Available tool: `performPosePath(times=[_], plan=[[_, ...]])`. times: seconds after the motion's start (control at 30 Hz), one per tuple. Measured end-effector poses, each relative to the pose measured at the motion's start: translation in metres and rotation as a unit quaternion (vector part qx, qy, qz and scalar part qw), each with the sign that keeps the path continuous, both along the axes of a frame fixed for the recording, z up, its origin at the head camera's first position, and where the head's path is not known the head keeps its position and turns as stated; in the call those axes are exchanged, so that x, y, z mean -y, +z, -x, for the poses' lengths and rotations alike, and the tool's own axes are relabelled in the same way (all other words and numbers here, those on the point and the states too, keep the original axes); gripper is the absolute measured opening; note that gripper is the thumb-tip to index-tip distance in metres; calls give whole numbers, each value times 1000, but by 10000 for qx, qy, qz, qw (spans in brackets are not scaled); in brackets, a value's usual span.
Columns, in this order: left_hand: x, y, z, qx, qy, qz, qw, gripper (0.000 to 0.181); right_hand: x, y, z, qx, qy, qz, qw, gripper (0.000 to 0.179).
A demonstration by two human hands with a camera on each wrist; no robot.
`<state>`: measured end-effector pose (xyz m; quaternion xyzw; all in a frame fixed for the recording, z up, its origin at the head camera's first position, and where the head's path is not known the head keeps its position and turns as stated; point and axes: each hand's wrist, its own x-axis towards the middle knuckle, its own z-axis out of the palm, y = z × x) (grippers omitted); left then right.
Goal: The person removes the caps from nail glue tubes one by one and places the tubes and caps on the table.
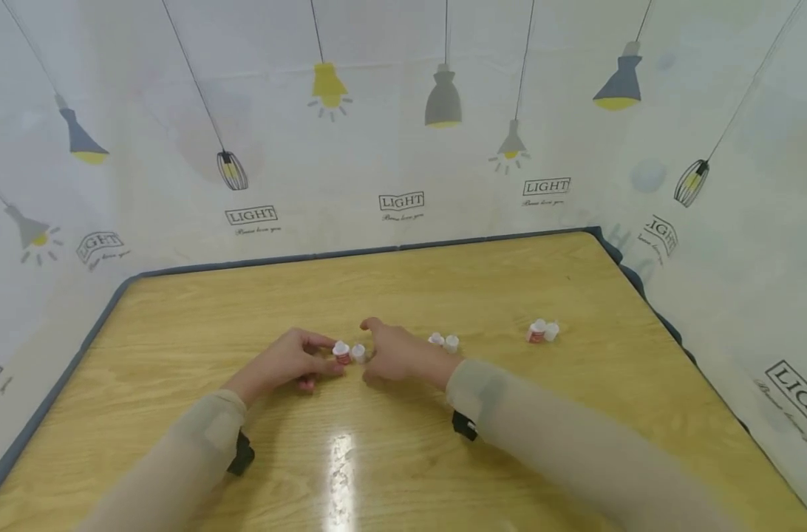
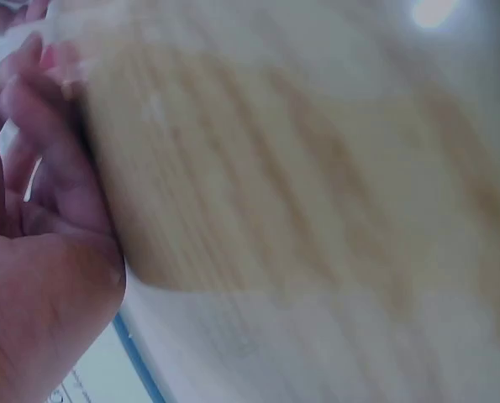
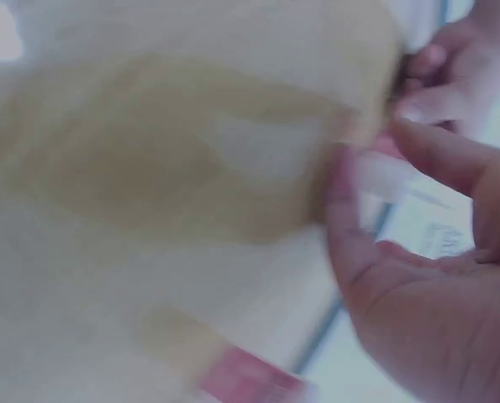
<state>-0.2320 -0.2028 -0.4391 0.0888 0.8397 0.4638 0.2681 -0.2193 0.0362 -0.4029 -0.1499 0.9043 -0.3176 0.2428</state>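
A small red-labelled bottle with a white top point(image 1: 341, 352) stands on the wooden table between the two hands. My left hand point(image 1: 287, 363) pinches it, with the index finger at its far side and the thumb at its near side. Right beside the bottle is a small white cap-like piece point(image 1: 358, 353). My right hand point(image 1: 398, 355) spreads its thumb and index finger apart, close to the right of the white piece. In the right wrist view, the right hand's fingers point(image 3: 355, 252) frame a blurred whitish shape, and the left hand point(image 3: 460, 75) appears beyond.
Behind the right forearm, another white-topped bottle point(image 1: 436, 339) stands beside a white piece point(image 1: 451, 343). Farther right is a similar red-labelled bottle point(image 1: 536, 332) with its white piece point(image 1: 552, 331). A lamp-printed curtain point(image 1: 350, 162) surrounds the table point(image 1: 244, 295).
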Motion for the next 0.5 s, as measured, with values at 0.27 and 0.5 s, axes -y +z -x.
performPosePath(times=[0.27, 0.5], plan=[[10, 32, -8, -130, -521, 453, 9975, 70, -34, 78, -8, -871, 327, -30, 9957, 85], [14, 96, -20, -1670, -299, 1621, 9721, 71, -126, 126, -5, -2065, -122, -148, 9783, 74]])
